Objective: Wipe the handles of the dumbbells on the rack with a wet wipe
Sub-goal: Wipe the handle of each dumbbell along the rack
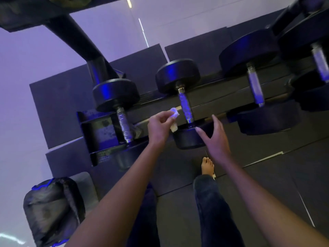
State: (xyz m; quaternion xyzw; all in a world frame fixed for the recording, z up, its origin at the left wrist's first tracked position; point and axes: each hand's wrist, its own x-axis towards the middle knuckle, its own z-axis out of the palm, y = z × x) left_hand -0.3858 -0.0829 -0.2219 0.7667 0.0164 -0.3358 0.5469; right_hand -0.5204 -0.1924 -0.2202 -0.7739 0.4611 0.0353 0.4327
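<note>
Several black dumbbells lie across a low dark rack [210, 101]. My left hand [159, 128] pinches a crumpled white wet wipe [174, 114], held just left of the metal handle [186, 107] of the middle dumbbell, not touching it. My right hand [214, 135] is spread with straight fingers; its fingertips hover at that dumbbell's near head [188, 139]. Left of it lies another dumbbell with a knurled handle [124, 124]. To the right a bigger dumbbell shows its handle [255, 86], and a fourth handle [320, 63] sits at the far right edge.
A thick black post [83, 43] of the rack rises at the upper left. A black bag [53, 209] lies on the floor at lower left. My legs and a bare foot [207, 165] stand on dark rubber floor mats [267, 175] right in front of the rack.
</note>
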